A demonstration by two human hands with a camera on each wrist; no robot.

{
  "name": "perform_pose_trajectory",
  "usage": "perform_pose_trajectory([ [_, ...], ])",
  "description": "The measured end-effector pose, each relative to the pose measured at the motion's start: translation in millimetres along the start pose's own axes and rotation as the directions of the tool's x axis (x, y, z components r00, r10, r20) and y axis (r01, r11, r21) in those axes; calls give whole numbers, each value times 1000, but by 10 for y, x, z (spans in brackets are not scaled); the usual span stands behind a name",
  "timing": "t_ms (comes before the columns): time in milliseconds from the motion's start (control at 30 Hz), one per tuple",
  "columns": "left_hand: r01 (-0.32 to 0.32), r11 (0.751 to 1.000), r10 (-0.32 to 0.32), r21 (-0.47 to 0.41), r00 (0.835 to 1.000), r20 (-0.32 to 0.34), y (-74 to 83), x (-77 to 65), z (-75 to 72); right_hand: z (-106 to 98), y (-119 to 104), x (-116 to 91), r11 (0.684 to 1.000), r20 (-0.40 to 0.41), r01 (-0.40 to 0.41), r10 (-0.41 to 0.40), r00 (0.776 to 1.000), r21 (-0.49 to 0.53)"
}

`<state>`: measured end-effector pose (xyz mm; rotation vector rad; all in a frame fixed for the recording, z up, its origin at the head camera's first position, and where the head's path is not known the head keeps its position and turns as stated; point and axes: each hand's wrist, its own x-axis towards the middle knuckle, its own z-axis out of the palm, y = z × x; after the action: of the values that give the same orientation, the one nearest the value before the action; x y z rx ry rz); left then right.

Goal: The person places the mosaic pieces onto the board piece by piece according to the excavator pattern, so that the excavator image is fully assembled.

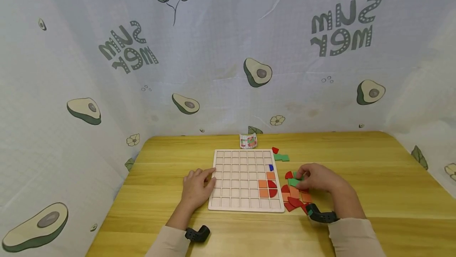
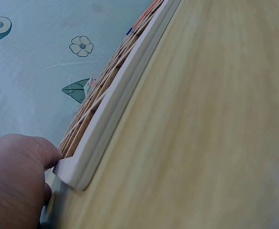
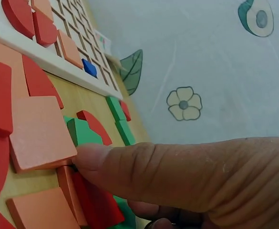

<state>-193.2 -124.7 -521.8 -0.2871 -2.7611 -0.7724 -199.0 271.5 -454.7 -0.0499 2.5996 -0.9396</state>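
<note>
A pale wooden grid board (image 1: 235, 210) lies flat on the table. On its right side sit a small blue piece (image 1: 271, 167), orange squares (image 1: 263, 193) and rounded red pieces (image 1: 272, 185). My left hand (image 1: 195, 191) rests at the board's left edge, with index finger and thumb against the rim. Beside the board's right edge, my right hand (image 1: 317, 177) reaches into a loose pile and pinches a green piece (image 1: 294, 182) between thumb and finger. In the right wrist view the thumb (image 3: 144, 167) overlaps that green piece (image 3: 84, 133) and hides the other fingertips.
Red and orange pieces (image 1: 294, 192) overlap in the pile under the right hand. Behind it, green pieces (image 1: 281, 157) and a red piece (image 1: 275, 150) lie near the board's far corner. A small patterned card (image 1: 248, 141) stands behind the board, before a printed curtain (image 1: 221, 51).
</note>
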Motion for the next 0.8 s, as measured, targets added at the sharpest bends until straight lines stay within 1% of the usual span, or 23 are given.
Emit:
perform_pose_trajectory([
  [233,-5,1000,5,0,1000,-10,-2,-3,-2,14,-7,40,999,-43,32,-33,998,-40],
  [467,-8,1000,8,-7,1000,-10,1,-4,-8,56,-15,79,999,-68,20,-23,997,-41],
  [567,-14,1000,14,-4,1000,-15,-4,-11,-3,74,-22,86,998,-79,27,-31,996,-50],
  [667,-16,1000,15,-4,1000,-19,-8,-18,5,95,-38,87,996,-88,53,-59,994,-67],
  [800,-16,1000,16,5,1000,-19,-9,-19,7,131,-112,85,990,-97,110,-118,988,-91],
])
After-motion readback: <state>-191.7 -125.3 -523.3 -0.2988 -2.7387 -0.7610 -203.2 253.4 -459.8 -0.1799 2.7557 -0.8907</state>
